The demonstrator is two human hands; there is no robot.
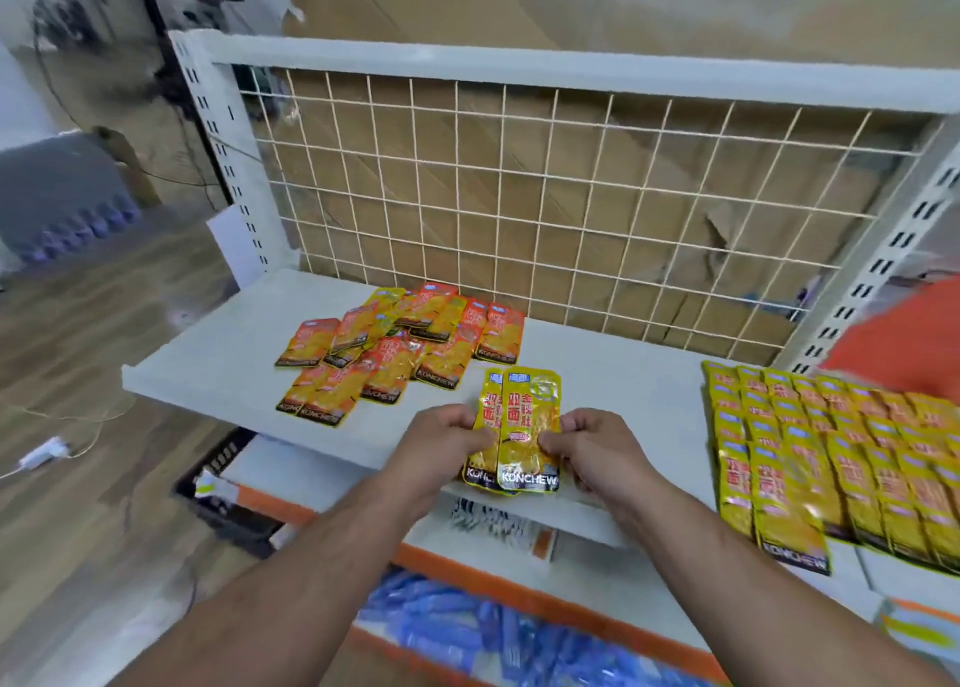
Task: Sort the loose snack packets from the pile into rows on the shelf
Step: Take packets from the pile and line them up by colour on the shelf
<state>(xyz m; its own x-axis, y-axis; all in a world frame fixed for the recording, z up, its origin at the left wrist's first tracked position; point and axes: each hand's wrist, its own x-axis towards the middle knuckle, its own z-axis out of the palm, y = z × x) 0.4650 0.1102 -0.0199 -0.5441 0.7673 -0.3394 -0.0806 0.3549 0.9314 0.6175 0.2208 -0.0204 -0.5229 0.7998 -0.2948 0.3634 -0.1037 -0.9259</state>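
A small stack of glossy yellow foil snack packets (519, 429) sits upright between both hands above the front edge of the white metal shelf (218, 353). The left hand (441, 444) pinches its left edge; the right hand (589, 450) pinches its right edge. Behind lies the loose pile of orange-and-yellow packets (395, 348); to the right, overlapping rows of yellow packets (831, 452).

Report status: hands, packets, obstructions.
Holding: left hand and right hand pinch a few packets over the shelf front. Loose pile behind, rows laid at right. Blurred orange shape above rows, unidentified.
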